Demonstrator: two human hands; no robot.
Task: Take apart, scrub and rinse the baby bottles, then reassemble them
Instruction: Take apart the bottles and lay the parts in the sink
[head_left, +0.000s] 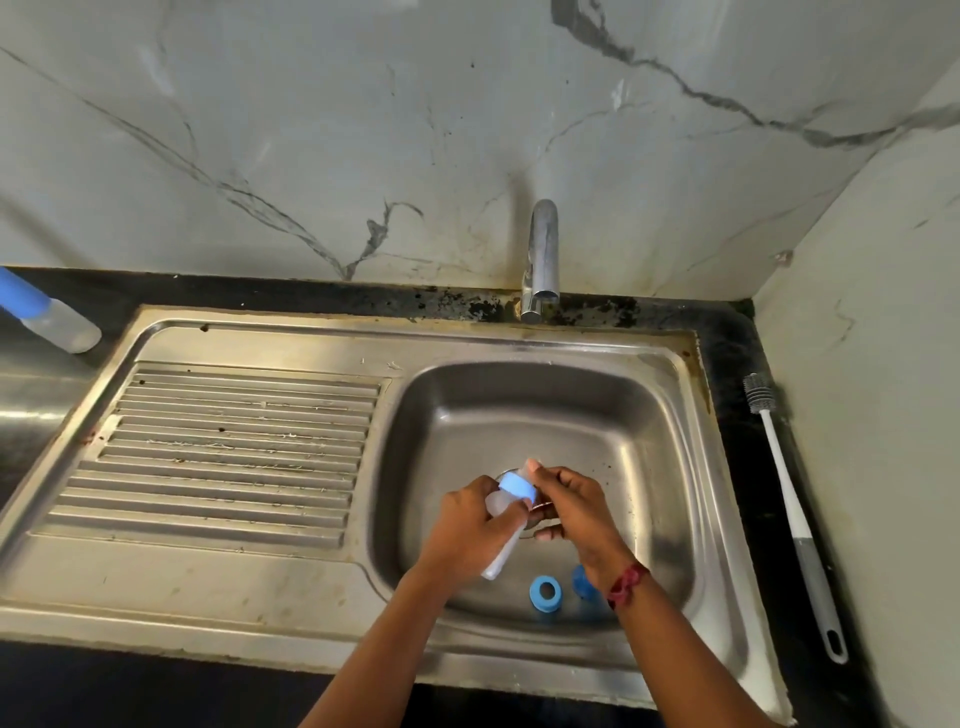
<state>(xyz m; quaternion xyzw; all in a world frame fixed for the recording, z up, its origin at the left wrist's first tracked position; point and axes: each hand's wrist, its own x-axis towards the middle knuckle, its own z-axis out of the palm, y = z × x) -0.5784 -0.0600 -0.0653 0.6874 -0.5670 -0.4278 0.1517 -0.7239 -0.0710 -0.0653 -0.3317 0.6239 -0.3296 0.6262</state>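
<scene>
Two bottles: spare bottle (54, 318) upper left — held bottle (500, 553) gripped by left hand (467, 525), right hand (574, 506) pinching its top. One loose ring (545, 591), one brush (789, 514).

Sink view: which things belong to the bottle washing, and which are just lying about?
Job: bottle, held by left hand and right hand; blue ring, blue part in the sink; brush; second bottle.
Just there: tap, drainboard, both fixtures.
</scene>
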